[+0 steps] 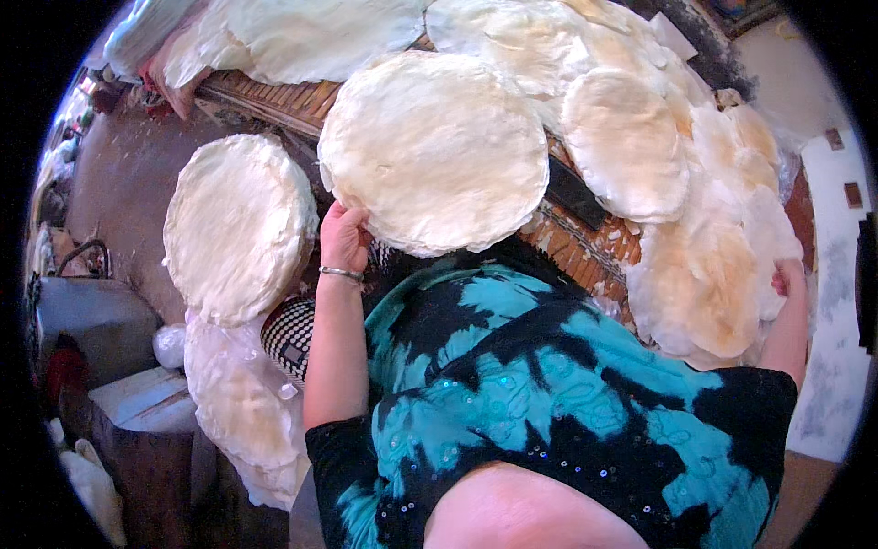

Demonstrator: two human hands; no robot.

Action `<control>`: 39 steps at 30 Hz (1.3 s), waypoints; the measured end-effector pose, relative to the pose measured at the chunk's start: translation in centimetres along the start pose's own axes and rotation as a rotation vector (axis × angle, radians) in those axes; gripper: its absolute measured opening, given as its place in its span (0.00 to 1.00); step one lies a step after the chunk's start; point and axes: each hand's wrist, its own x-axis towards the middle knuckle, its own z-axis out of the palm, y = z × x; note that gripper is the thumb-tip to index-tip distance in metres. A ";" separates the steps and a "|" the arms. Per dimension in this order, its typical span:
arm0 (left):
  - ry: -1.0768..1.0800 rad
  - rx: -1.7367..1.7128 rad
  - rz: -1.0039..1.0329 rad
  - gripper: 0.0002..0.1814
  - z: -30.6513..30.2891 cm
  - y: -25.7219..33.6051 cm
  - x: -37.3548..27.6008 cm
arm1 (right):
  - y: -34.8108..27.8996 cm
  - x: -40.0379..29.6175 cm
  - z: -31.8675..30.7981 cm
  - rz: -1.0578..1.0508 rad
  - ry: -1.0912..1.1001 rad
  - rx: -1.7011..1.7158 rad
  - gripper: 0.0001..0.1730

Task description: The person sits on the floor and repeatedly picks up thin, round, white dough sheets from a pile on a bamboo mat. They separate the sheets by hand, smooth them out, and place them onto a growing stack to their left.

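My left hand (345,237), a bracelet at its wrist, grips the lower left edge of a large round, cream-white fibrous sheet or stack of sheets (435,151) in front of me. My right hand (789,278) is far out at the right, at the edge of a pale, thin sheet (768,230); whether its fingers hold that sheet is not clear. Left of my left hand is a thick round stack of the same material (236,230). An oval cream piece (624,144) lies right of the held one, beside tan-stained sheets (699,288).
A slatted wooden surface (583,254) with pale scraps on it runs beneath the sheets, with a dark bar (573,192) on it. More sheets (329,41) cover the far side. At left stand a grey metal box (96,316) and a block-like stand (144,398); a white wall is at right.
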 end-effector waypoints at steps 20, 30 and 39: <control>-0.057 -0.095 -0.037 0.15 1.5 0.1 -0.2 | -33.5 -44.1 37.4 -1.721 -0.731 0.234 0.21; -0.024 0.064 -0.092 0.17 1.2 1.7 -1.4 | -33.5 -50.7 43.5 -2.090 -0.336 0.377 0.21; -0.031 0.099 -0.096 0.14 2.5 2.7 -1.7 | -33.8 -51.9 40.5 -2.020 -0.480 0.266 0.24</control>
